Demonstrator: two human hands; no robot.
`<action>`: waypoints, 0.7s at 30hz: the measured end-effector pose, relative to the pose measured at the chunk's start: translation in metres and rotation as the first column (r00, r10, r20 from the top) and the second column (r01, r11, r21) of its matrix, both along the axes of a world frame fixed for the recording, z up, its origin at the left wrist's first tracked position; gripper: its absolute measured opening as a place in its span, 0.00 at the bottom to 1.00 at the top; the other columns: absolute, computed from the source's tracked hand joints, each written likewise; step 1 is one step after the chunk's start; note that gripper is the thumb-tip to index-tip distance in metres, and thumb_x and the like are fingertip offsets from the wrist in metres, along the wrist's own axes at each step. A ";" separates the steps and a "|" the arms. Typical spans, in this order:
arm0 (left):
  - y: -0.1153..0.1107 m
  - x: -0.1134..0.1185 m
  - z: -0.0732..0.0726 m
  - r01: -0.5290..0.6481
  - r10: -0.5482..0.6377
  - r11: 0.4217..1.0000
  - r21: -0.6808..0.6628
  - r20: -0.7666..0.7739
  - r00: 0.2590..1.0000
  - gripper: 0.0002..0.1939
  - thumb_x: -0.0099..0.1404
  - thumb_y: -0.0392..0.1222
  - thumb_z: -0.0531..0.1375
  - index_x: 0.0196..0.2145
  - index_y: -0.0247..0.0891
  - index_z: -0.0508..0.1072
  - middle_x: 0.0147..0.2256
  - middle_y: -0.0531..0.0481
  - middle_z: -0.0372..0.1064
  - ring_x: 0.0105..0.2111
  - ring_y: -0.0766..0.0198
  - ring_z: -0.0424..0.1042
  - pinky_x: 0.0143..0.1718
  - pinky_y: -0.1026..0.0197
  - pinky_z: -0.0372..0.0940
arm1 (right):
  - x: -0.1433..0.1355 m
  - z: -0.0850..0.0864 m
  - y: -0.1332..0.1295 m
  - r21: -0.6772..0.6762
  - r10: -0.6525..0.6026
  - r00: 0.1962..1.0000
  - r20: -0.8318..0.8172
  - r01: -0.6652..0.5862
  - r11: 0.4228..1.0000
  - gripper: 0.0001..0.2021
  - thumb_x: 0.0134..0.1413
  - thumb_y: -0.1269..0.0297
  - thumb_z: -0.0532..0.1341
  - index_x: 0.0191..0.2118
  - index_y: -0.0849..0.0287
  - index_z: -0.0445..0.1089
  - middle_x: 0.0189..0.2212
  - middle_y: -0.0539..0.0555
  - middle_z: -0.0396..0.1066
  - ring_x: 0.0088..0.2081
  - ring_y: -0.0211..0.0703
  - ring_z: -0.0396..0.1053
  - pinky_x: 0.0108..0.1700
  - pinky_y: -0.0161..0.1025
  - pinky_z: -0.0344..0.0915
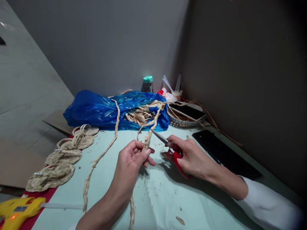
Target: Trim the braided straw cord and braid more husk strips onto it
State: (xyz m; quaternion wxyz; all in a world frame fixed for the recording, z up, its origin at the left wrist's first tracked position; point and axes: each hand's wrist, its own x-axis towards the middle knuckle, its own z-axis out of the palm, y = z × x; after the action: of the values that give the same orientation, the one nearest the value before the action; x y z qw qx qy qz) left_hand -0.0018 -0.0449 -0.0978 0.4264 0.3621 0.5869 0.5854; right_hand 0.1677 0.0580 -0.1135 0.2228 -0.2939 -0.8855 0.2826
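Above a pale green counter [159, 198], the left hand [131, 157] pinches a pale braid [155, 119] that runs from beside the blue bag [93, 108] down toward the near edge, while the right hand [190, 156] grips red-handled scissors [169, 144], blade tip close by the braid — whether touching, I cannot tell. A row of looped pieces [63, 157] at left looks finished — but the braid appears uncut where the blades point, and loose strips [139, 117] in the bag's opening suggest material left to work.
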 end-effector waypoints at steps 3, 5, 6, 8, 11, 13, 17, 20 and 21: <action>-0.002 0.006 0.004 -0.060 0.060 0.998 0.002 -0.095 0.994 0.09 0.58 0.39 0.63 0.28 0.37 0.66 0.19 0.55 0.71 0.18 0.72 0.65 0.22 0.70 0.57 | 0.001 0.003 -0.004 0.098 -0.008 0.998 0.064 0.001 0.995 0.10 0.54 0.57 0.60 0.36 0.55 0.60 0.23 0.47 0.68 0.23 0.37 0.60 0.27 0.34 0.51; -0.003 0.010 0.006 -0.105 0.103 0.994 -0.003 -0.132 0.986 0.08 0.58 0.38 0.63 0.28 0.36 0.66 0.20 0.55 0.71 0.16 0.72 0.65 0.20 0.70 0.57 | 0.001 0.004 -0.007 0.179 -0.010 0.994 0.108 -0.009 0.984 0.10 0.54 0.57 0.60 0.38 0.56 0.60 0.25 0.48 0.70 0.24 0.39 0.62 0.28 0.34 0.50; -0.004 0.011 0.006 -0.120 0.119 0.993 0.000 -0.151 0.981 0.07 0.58 0.38 0.63 0.27 0.36 0.66 0.20 0.55 0.71 0.16 0.72 0.66 0.20 0.70 0.57 | 0.001 0.004 -0.009 0.214 -0.016 0.991 0.132 -0.013 0.977 0.11 0.55 0.56 0.59 0.38 0.56 0.61 0.25 0.49 0.70 0.24 0.40 0.63 0.28 0.35 0.50; -0.005 0.013 0.006 -0.129 0.129 0.992 0.009 -0.193 0.973 0.07 0.57 0.37 0.63 0.27 0.36 0.67 0.20 0.56 0.71 0.17 0.71 0.68 0.20 0.70 0.59 | 0.000 0.004 -0.011 0.274 -0.041 0.981 0.187 -0.012 0.962 0.11 0.55 0.55 0.58 0.40 0.57 0.62 0.24 0.50 0.70 0.25 0.42 0.64 0.28 0.36 0.48; -0.006 0.015 0.004 -0.140 0.140 0.990 0.019 -0.248 0.959 0.05 0.57 0.37 0.63 0.27 0.37 0.69 0.19 0.57 0.69 0.19 0.69 0.71 0.21 0.70 0.61 | -0.001 0.003 -0.013 0.343 -0.104 0.966 0.237 0.017 0.939 0.13 0.56 0.55 0.56 0.41 0.58 0.64 0.24 0.52 0.71 0.26 0.44 0.66 0.27 0.36 0.46; -0.006 0.016 0.001 -0.151 0.153 0.988 0.028 -0.275 0.949 0.05 0.57 0.36 0.64 0.26 0.37 0.70 0.21 0.56 0.70 0.19 0.68 0.72 0.20 0.70 0.62 | -0.001 0.002 -0.013 0.380 -0.140 0.962 0.236 0.042 0.924 0.13 0.55 0.56 0.56 0.43 0.58 0.64 0.25 0.53 0.72 0.26 0.45 0.67 0.27 0.36 0.45; -0.006 0.018 -0.003 -0.163 0.173 0.985 0.057 -0.317 0.933 0.05 0.57 0.37 0.64 0.25 0.37 0.71 0.22 0.56 0.71 0.19 0.68 0.72 0.20 0.69 0.62 | 0.000 0.000 -0.013 0.408 -0.165 0.957 0.239 0.055 0.911 0.14 0.54 0.58 0.56 0.44 0.58 0.63 0.26 0.54 0.73 0.27 0.46 0.69 0.27 0.37 0.44; -0.006 0.018 -0.004 -0.178 0.195 0.981 0.081 -0.347 0.917 0.06 0.57 0.37 0.64 0.25 0.38 0.70 0.21 0.56 0.71 0.19 0.67 0.71 0.20 0.68 0.62 | -0.001 -0.001 -0.015 0.412 -0.181 0.948 0.263 0.059 0.909 0.13 0.52 0.60 0.56 0.42 0.58 0.63 0.26 0.54 0.74 0.27 0.47 0.69 0.26 0.38 0.43; -0.007 0.019 -0.004 -0.181 0.200 0.980 0.086 -0.366 0.909 0.06 0.57 0.37 0.63 0.24 0.38 0.70 0.20 0.55 0.71 0.19 0.66 0.71 0.20 0.68 0.62 | -0.001 -0.002 -0.016 0.411 -0.185 0.943 0.275 0.059 0.910 0.12 0.52 0.60 0.56 0.42 0.59 0.63 0.26 0.54 0.73 0.27 0.47 0.69 0.26 0.38 0.43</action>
State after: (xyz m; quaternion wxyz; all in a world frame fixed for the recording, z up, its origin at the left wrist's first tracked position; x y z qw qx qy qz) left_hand 0.0167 -0.0520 -0.1016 0.2388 0.4179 0.6748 0.5594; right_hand 0.1665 0.0423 -0.1151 0.1545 -0.3384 -0.9277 0.0328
